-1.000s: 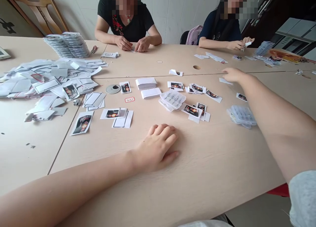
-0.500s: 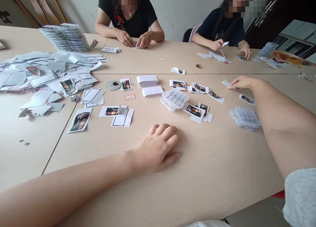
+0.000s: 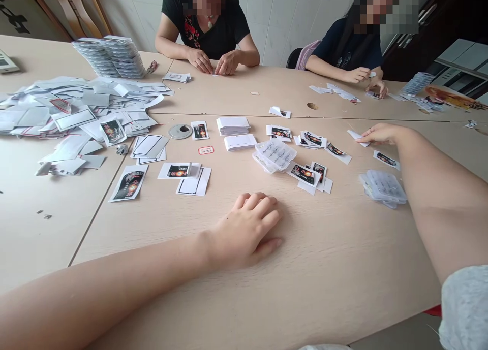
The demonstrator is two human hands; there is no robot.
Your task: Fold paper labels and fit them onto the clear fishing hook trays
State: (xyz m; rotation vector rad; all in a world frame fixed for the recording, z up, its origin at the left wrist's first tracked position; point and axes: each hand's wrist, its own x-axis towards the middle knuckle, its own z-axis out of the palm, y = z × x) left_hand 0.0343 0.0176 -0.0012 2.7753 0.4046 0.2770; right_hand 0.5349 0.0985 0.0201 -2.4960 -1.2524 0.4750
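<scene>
My right hand [image 3: 377,133] reaches out over the right part of the table, its fingertips pinching a small white paper slip [image 3: 357,137]. Just below that hand lies a dark printed label [image 3: 386,160], and nearer to me a small stack of clear plastic boxes [image 3: 383,187]. My left hand [image 3: 253,230] rests on the table with fingers loosely bent, thumb apart, holding nothing. Beyond it are more clear plastic boxes [image 3: 275,154] and several dark printed labels [image 3: 304,174] on white backing.
A big heap of white papers [image 3: 76,106] covers the left side, with stacked clear boxes [image 3: 109,58] behind it. White card stacks [image 3: 233,126] stand mid-table beside a round metal grommet [image 3: 180,131]. Across the table, two people [image 3: 208,35] handle small pieces.
The view has shifted slightly. My right hand keeps the slip, which now lies at a steeper slant; my left hand stays put. The person at far right has brought their hands closer together.
</scene>
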